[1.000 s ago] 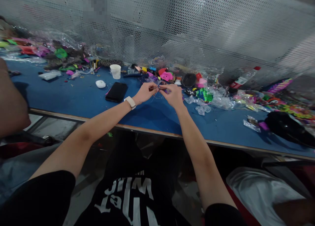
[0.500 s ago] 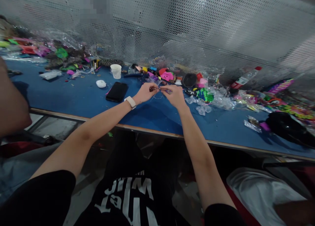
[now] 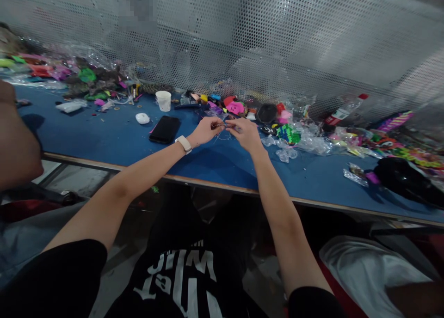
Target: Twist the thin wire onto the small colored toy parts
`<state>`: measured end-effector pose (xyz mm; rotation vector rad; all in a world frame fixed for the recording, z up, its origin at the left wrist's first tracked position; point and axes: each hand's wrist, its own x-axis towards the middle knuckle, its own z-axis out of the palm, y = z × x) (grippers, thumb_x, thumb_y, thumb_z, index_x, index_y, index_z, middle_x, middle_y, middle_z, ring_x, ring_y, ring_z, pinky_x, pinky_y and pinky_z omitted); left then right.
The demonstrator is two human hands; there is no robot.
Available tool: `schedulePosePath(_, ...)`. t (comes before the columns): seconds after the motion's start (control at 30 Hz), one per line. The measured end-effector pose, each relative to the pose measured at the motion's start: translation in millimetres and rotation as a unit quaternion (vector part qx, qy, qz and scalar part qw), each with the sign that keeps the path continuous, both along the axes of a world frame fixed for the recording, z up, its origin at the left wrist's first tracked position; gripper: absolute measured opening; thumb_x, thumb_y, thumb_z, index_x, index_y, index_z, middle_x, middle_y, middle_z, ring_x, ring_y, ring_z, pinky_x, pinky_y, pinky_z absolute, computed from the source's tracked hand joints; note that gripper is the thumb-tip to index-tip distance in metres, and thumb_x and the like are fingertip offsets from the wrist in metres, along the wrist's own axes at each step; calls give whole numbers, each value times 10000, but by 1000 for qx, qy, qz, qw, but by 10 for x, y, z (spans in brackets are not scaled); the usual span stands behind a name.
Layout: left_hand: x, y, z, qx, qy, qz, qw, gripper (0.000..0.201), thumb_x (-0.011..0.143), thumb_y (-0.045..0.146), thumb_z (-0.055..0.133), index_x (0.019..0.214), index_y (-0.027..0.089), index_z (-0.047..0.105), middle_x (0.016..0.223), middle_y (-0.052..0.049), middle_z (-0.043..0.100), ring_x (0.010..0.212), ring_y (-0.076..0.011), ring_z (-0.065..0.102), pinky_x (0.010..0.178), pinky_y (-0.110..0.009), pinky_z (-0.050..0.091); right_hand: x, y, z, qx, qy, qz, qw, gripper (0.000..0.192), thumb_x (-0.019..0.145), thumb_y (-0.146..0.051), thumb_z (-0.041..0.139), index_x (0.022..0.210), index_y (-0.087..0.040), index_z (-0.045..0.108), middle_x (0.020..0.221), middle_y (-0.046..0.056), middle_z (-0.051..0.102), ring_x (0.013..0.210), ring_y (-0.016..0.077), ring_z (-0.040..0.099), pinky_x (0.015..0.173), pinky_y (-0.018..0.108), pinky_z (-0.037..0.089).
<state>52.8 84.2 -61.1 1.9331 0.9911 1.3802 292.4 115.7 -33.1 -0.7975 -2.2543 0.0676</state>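
Both my hands meet above the blue table point(image 3: 104, 137), fingertips almost touching. My left hand point(image 3: 204, 131), a white watch band on its wrist, pinches a small dark piece point(image 3: 217, 125) with thin clear thread hanging from it. My right hand point(image 3: 246, 133) pinches the other end of that small piece and thread. The piece is too small and blurred to make out further.
A black phone point(image 3: 164, 129), a white earbud case point(image 3: 142, 118) and a white cup point(image 3: 163, 100) lie left of my hands. Colourful small toys and clear bags line the mesh wall point(image 3: 277, 40). A black bag point(image 3: 405, 179) sits at right. Another person's arm point(image 3: 14, 142) is at far left.
My hands have stayed together with only small finger movements; my right hand shifted slightly down and back. The arm at far left moved a little.
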Motion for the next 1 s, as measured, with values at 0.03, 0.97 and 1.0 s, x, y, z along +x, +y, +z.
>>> schedulePosePath(0.03, -1, -3, 5, 0, 2, 1, 1000, 195, 1085, 339, 775, 950, 199, 784, 794, -44, 737, 720, -174, 639, 718, -342, 523, 10, -6, -4, -1, 6, 5, 1000, 266, 1061, -212, 874, 1298, -317, 930, 1255, 88, 929, 1204, 366, 860, 1137, 598, 659)
schedulePosePath(0.97, -49, -80, 84, 29, 93, 0, 995, 213, 1091, 366, 770, 951, 219, 834, 871, -73, 802, 780, -207, 664, 775, -374, 523, 24, 11, 85, -9, -62, 46, 997, 70, 1071, -260, 899, 1087, -322, 928, 1115, 70, 894, 1142, 352, 798, 1103, 578, 616)
schedulePosePath(1.0, -49, -80, 82, 30, 94, 0, 995, 209, 1091, 363, 772, 954, 219, 835, 873, -72, 802, 780, -207, 666, 779, -374, 523, 22, 14, 90, -12, -64, 47, 997, 71, 1064, -251, 904, 1063, -319, 921, 1095, 67, 885, 1124, 350, 789, 1095, 575, 612)
